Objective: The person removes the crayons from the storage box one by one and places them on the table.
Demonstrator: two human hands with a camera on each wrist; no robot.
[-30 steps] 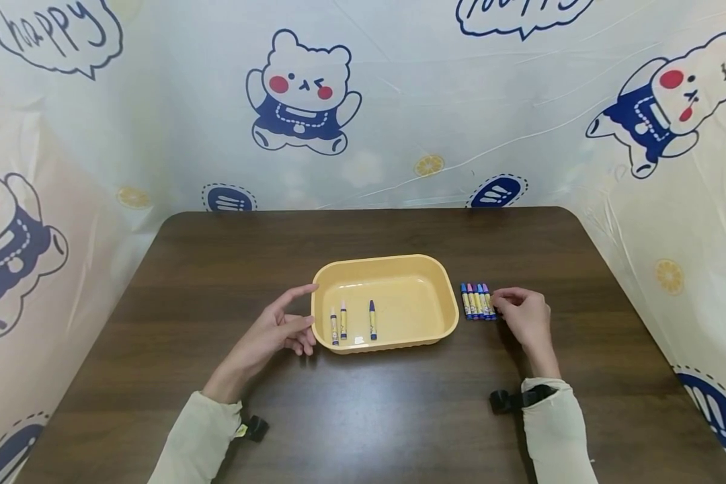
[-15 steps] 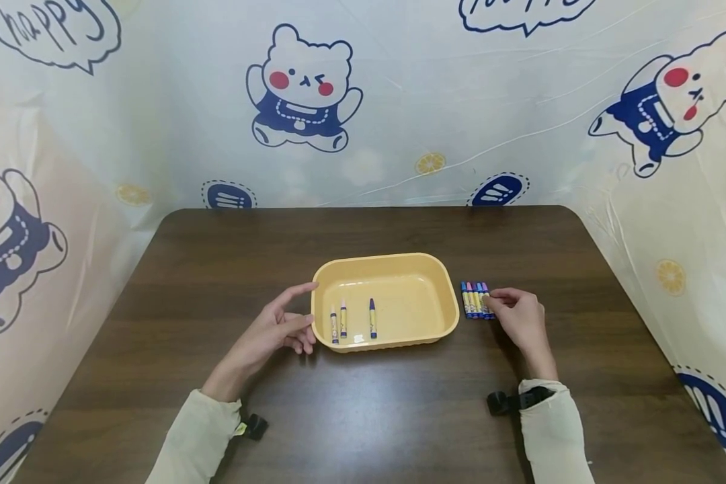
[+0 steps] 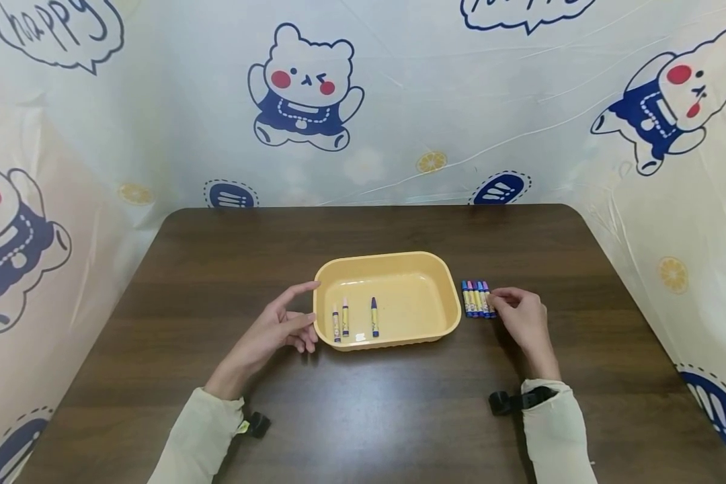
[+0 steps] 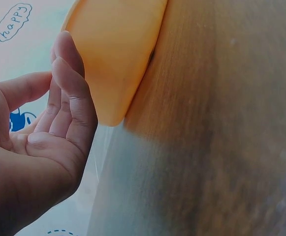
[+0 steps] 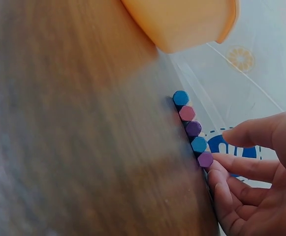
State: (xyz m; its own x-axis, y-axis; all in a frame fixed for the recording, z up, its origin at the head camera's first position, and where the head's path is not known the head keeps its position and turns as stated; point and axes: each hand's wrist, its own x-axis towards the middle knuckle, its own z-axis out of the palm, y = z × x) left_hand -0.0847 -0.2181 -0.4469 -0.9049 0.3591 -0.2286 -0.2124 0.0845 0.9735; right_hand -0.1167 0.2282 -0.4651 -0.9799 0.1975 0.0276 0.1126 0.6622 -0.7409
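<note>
Several crayons [image 3: 476, 300] with yellow wrappers lie side by side in a tight row, right of a yellow plastic tray [image 3: 408, 296]. My right hand [image 3: 523, 321] is at the row's right end. In the right wrist view its fingertips touch the outermost purple crayon [image 5: 205, 160], while the thumb [image 5: 248, 133] stays apart. My left hand [image 3: 278, 327] rests against the tray's left end, index finger at the rim and thumb lower on the side. Inside the tray are three crayons: a dark blue one [image 3: 375, 317] and two pale-tipped ones near the left wall, the longer of them [image 3: 345, 317] and a shorter one [image 3: 336, 324].
The dark brown wooden table [image 3: 363, 417] extends around the tray on all sides. A pale printed sheet [image 3: 399, 101] with cartoon bears hangs behind the table and along both sides. Black camera straps [image 3: 523, 400] sit on the wrists.
My right hand has shifted slightly left, closer onto the end of the crayon row. My left hand, the tray and the crayons inside keep their places; the head view drifts a little.
</note>
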